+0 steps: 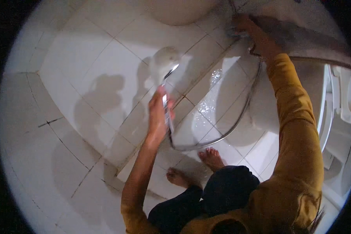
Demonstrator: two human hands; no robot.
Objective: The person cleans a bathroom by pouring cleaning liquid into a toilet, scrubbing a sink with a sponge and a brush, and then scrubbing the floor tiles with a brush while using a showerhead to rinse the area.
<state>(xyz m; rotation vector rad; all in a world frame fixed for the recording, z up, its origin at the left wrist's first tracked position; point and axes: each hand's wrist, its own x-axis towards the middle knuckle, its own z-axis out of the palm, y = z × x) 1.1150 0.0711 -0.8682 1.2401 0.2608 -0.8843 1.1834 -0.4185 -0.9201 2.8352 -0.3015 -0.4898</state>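
Observation:
My left hand (159,108) is closed around the handle of a chrome hand shower (171,71), held above the tiled step, its head pointing away from me. Past the head lies a blurred pale round patch (166,55); I cannot tell if it is spray or an object. From the handle's lower end a flexible metal shower hose (237,124) loops across to the right and up. My right hand (247,27) reaches to the dim upper right, by a metal fitting (253,52) near the hose's far end. Its fingers are too dark and blurred to read.
A raised tiled step (128,128) crosses the floor diagonally. Wet tiles (206,108) glisten beside it. My bare feet (212,158) stand on the lower floor. A pale rounded fixture (182,14) is at the top, and white plastic items (346,93) are at the right.

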